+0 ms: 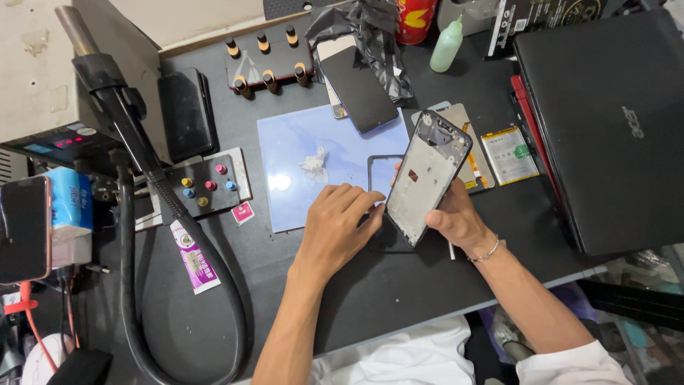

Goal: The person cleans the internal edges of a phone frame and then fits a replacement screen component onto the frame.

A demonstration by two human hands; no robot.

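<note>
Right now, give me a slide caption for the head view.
Right hand tilts a phone frame while the left hand rests on the blue mat.

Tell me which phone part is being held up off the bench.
The stripped phone frame, tilted up in the right hand; the dark phone lies flat behind.

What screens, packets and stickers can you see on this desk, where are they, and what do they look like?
Phone: top middle, dark blank screen.
Second phone: far left edge, upright, dark screen.
Display: on the grey box at left, small, red glow.
Sachet: lower left, long, white and purple.
Battery: right of the right hand, white label, yellow edge.
Laptop: right, closed, black.
</note>
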